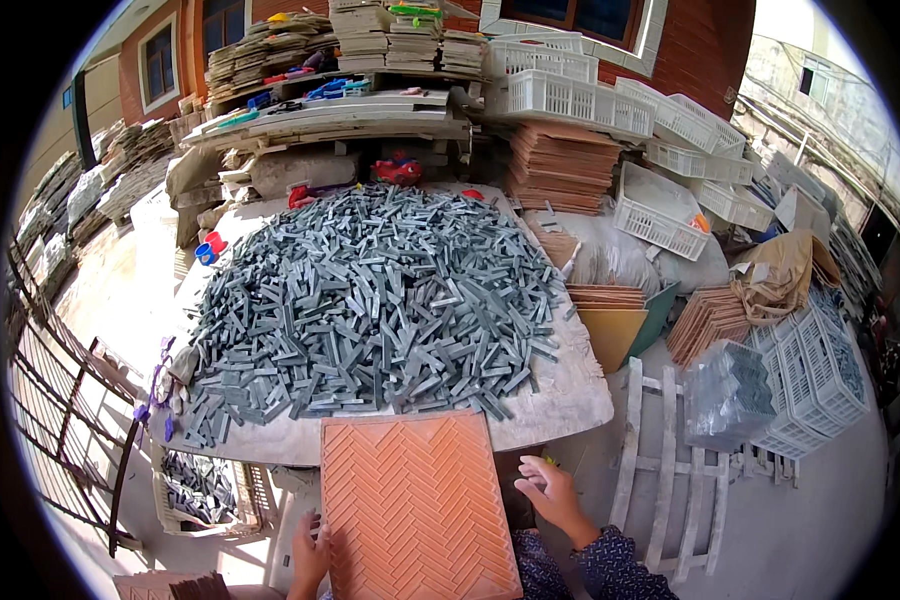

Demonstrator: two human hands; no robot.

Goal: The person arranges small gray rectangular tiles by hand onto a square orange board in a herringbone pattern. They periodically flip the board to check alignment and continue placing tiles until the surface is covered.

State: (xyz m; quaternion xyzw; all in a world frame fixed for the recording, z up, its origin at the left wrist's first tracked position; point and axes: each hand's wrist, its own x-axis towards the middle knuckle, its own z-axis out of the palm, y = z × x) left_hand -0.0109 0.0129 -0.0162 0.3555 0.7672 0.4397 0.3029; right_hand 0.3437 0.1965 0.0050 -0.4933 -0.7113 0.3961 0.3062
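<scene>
An orange mould board [410, 505] with a herringbone pattern of slots lies in front of me, its far end resting at the near edge of the table. My left hand [310, 556] is beside the board's left edge, fingers loosely apart; whether it touches the edge I cannot tell. Off the right edge, my right hand [558, 500] is raised with thumb and fingers apart, holding nothing. Beyond the board, a large heap of small grey stone strips [380, 300] covers most of the table. The slots I can see hold no strips.
The pale tabletop [560, 405] shows around the heap. A white crate of strips [205, 490] stands below left, near a metal railing [65, 400]. To the right are a wooden pallet [660, 470], plastic-wrapped sheets [727, 395] and white crates [815, 380]. Stacked orange boards [562, 165] stand behind.
</scene>
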